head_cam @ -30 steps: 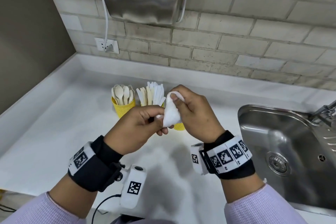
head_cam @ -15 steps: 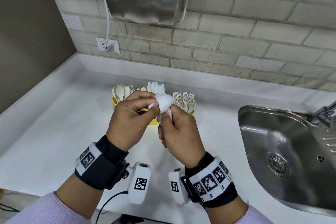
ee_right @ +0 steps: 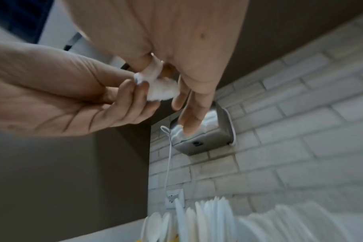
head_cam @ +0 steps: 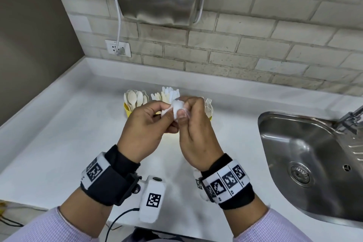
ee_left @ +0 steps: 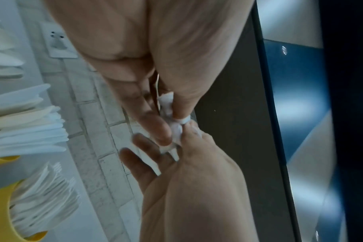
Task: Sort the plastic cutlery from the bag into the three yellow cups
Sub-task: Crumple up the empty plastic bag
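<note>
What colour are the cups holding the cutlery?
Yellow; the spoon cup shows it best in the head view.

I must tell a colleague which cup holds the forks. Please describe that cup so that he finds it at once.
Find the steel sink. Three yellow cups stand in a row on the white counter to its left. The fork cup is nearest the sink, mostly hidden behind the right hand; only it shows tines.

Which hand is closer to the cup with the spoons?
Left. The left hand sits just in front of the spoon cup, while the right hand is farther right, nearer the forks.
</note>
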`<state>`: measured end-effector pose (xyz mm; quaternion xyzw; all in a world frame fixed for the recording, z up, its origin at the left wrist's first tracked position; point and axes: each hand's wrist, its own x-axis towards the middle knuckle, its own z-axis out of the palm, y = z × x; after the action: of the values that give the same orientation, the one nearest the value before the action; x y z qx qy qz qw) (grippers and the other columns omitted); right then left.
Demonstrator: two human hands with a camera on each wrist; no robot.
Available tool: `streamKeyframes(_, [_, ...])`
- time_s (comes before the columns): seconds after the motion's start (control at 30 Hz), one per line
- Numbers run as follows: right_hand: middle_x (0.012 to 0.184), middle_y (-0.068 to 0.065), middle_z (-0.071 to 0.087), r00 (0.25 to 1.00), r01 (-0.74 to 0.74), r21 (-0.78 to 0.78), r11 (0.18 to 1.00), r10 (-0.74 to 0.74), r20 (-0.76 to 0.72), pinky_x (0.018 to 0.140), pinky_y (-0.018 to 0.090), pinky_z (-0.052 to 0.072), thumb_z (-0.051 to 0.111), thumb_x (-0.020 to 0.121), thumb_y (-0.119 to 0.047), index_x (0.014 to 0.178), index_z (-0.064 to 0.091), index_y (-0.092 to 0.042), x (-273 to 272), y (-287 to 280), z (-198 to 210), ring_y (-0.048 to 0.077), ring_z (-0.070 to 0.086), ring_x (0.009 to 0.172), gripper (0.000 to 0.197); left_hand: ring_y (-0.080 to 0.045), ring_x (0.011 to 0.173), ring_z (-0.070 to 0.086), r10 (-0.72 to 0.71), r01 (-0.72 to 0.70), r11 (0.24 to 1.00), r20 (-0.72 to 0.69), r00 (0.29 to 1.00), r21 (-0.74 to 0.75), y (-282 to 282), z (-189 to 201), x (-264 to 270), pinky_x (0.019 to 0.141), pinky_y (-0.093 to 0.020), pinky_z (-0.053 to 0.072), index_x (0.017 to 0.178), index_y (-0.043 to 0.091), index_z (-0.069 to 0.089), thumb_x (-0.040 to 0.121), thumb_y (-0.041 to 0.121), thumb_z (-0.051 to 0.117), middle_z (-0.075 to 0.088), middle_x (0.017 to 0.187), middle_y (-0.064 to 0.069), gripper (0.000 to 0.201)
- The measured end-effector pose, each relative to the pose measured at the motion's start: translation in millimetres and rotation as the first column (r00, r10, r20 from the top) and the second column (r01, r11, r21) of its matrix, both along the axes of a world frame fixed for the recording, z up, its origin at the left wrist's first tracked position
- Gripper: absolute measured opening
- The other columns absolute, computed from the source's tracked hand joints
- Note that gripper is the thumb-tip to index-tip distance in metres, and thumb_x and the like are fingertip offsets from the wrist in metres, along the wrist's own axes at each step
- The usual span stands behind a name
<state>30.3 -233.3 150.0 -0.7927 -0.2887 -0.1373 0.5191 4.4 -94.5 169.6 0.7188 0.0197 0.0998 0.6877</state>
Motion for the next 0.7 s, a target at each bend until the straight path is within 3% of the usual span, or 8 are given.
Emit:
streamKeyframes(0.13, [0.08, -0.006, 0.065, 0.994, 0.081, 0.132, 0.988, -0.071, -0.078, 0.064, 0.034, 0.058, 0.031, 0.109, -0.043, 0.125, 0.046, -0.019, -1.7, 12.1, -1.3, 0.012, 0.068, 0.071, 0.033, -0.017, 0.078, 0.069, -0.139, 0.075, 0.944, 0.18, 0.974, 0.322, 3.5, -0.4, -6.4, 0.074, -0.03, 0.06, 0.101, 0.005, 0.072, 0.102, 0.009, 0.059, 0.061, 0.099, -0.009, 0.014])
streamKeyframes(0.2, [0.068, 0.0, 0.063, 0.981, 0.177, 0.12, 0.977, -0.166, -0.098, 0.064, 0.035, 0.051, 0.033, 0.106, -0.041, 0.098, 0.06, -0.009, 1.9, 16.5, 1.9, 0.014, 0.061, 0.063, 0.043, -0.017, 0.091, 0.063, -0.211, 0.06, 0.861, 0.248, 0.946, 0.505, 5.9, -1.8, -10.2, 0.08, -0.025, 0.054, 0.099, 0.01, 0.071, 0.101, 0.01, 0.055, 0.056, 0.103, -0.004, 0.016])
streamKeyframes(0.27, [0.057, 0.004, 0.056, 0.952, 0.224, 0.139, 0.965, -0.186, -0.242, 0.064, 0.038, 0.046, 0.037, 0.102, -0.038, 0.069, 0.054, -0.007, 7.3, 20.4, 3.3, 0.017, 0.051, 0.056, 0.048, -0.014, 0.098, 0.054, -0.246, 0.044, 0.816, 0.276, 0.929, 0.576, 10.6, -1.7, -11.7, 0.087, -0.019, 0.046, 0.096, 0.015, 0.071, 0.099, 0.015, 0.049, 0.049, 0.104, -0.003, 0.023])
streamKeyframes(0.33, [0.054, 0.009, 0.047, 0.906, 0.225, 0.193, 0.955, -0.132, -0.401, 0.058, 0.039, 0.041, 0.041, 0.096, -0.042, 0.061, 0.046, -0.006, 8.9, 25.1, 4.4, 0.018, 0.042, 0.053, 0.05, -0.012, 0.094, 0.052, -0.286, 0.04, 0.772, 0.29, 0.913, 0.634, 20.4, -2.2, -8.7, 0.083, -0.017, 0.044, 0.099, 0.012, 0.074, 0.098, 0.018, 0.049, 0.047, 0.101, -0.001, 0.026])
streamKeyframes(0.4, [0.053, 0.009, 0.046, 0.86, 0.23, 0.258, 0.938, -0.072, -0.505, 0.053, 0.033, 0.035, 0.045, 0.098, -0.04, 0.062, 0.047, -0.003, 7.8, 29.7, 4.8, 0.017, 0.04, 0.051, 0.052, -0.012, 0.088, 0.058, -0.289, 0.025, 0.759, 0.301, 0.909, 0.651, 30.7, -3.7, -4.7, 0.077, -0.022, 0.05, 0.102, 0.011, 0.077, 0.096, 0.012, 0.061, 0.054, 0.097, 0.0, 0.017])
streamKeyframes(0.47, [0.05, 0.001, 0.044, 0.812, 0.267, 0.335, 0.904, -0.024, -0.583, 0.047, 0.025, 0.033, 0.045, 0.105, -0.027, 0.063, 0.05, -0.006, 5.6, 34.9, 7.5, 0.016, 0.038, 0.047, 0.048, -0.011, 0.083, 0.067, -0.188, -0.011, 0.839, 0.31, 0.932, 0.543, 38.0, -2.3, -3.0, 0.077, -0.025, 0.057, 0.102, 0.014, 0.079, 0.089, 0.005, 0.076, 0.067, 0.092, 0.003, 0.016])
streamKeyframes(0.57, [0.054, 0.007, 0.046, 0.787, 0.256, 0.385, 0.887, 0.04, -0.616, 0.041, 0.027, 0.037, 0.047, 0.106, -0.025, 0.072, 0.056, 0.0, -0.8, 45.6, 12.0, 0.02, 0.038, 0.042, 0.042, -0.01, 0.073, 0.072, -0.023, -0.05, 0.95, 0.228, 0.973, 0.308, 44.7, 3.8, -1.8, 0.072, -0.021, 0.059, 0.095, 0.021, 0.073, 0.079, 0.003, 0.085, 0.074, 0.081, 0.005, 0.027])
streamKeyframes(0.7, [0.052, 0.003, 0.047, 0.829, 0.258, 0.294, 0.92, -0.055, -0.557, 0.047, 0.035, 0.038, 0.056, 0.1, -0.035, 0.066, 0.057, -0.018, -10.6, 60.8, 5.1, 0.022, 0.041, 0.044, 0.038, -0.014, 0.064, 0.057, -0.058, -0.097, 0.846, 0.272, 0.96, 0.524, 57.8, 5.0, 3.5, 0.06, -0.021, 0.05, 0.092, 0.027, 0.061, 0.077, 0.016, 0.086, 0.06, 0.079, 0.007, 0.031])
